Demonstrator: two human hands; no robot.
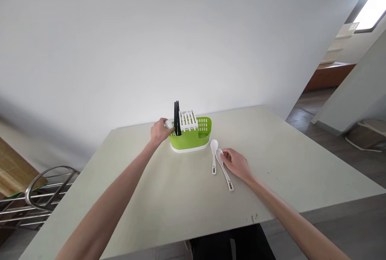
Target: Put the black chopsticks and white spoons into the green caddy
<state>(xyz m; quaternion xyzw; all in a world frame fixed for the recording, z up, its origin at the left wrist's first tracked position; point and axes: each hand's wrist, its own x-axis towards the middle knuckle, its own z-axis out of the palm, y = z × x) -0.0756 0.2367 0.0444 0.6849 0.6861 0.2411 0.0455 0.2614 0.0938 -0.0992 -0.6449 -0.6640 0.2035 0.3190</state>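
Observation:
A green cutlery holder (pixel 193 138) with a white slotted insert stands near the far side of the pale table (pixel 169 195). Black chopsticks (pixel 177 117) stick up from its left end. My left hand (pixel 160 131) is at the holder's left end, fingers closed round a white spoon (pixel 169 124) held at the rim. Two more white spoons lie on the table to the holder's right: one (pixel 214 156) lies free, and the other (pixel 224 169) has my right hand (pixel 237 163) curled over its bowl, fingertips touching it.
A metal rack (pixel 36 195) stands off the table's left edge. The white wall (pixel 150 42) runs just behind the table. Open floor and a doorway (pixel 331 91) lie to the right. The table's front edge is close to my body.

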